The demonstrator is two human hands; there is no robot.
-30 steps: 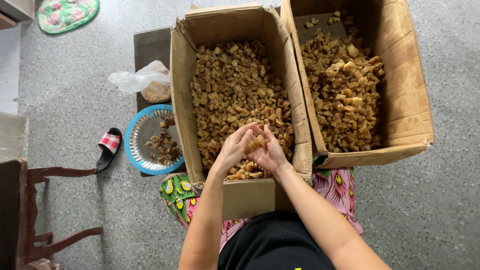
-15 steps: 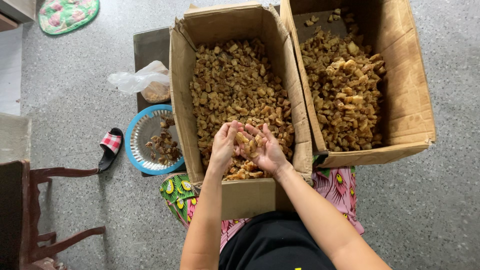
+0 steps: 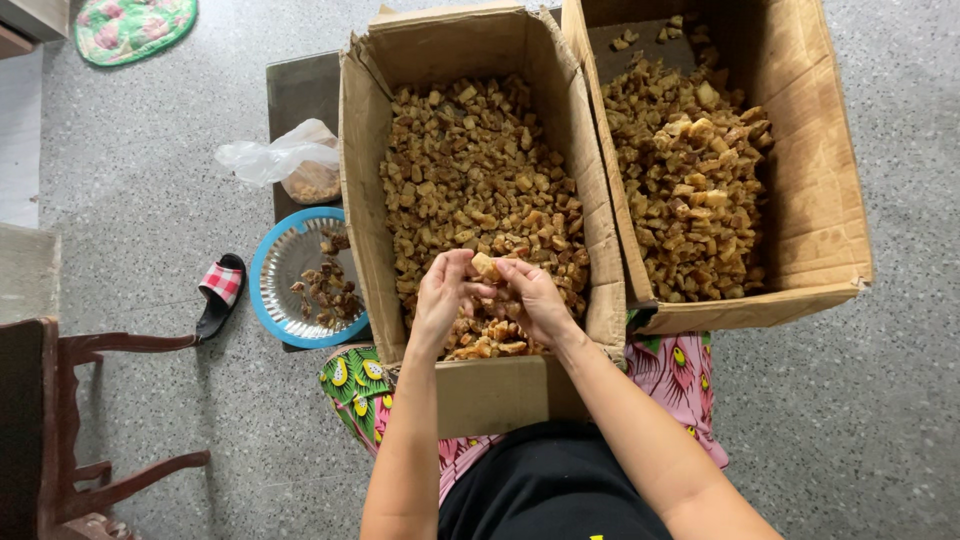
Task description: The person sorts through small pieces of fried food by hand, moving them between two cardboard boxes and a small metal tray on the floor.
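My left hand (image 3: 440,298) and my right hand (image 3: 537,298) meet over the near end of the left cardboard box (image 3: 362,200). Between their fingertips they pinch one pale brown chunk (image 3: 485,266). My right palm also cups a few more pieces. The box under them is filled with small brown dried chunks (image 3: 470,170). A second cardboard box (image 3: 815,160) stands to the right, holding larger, paler chunks (image 3: 690,170).
A blue-rimmed metal plate (image 3: 290,275) with a few dark pieces lies left of the box, with a clear plastic bag (image 3: 285,160) behind it. A checked sandal (image 3: 220,292) lies on the speckled floor. A wooden chair (image 3: 60,420) stands at bottom left.
My hands have parted slightly and lifted a chunk to the fingertips; a second ago they were cupped together over the pile.
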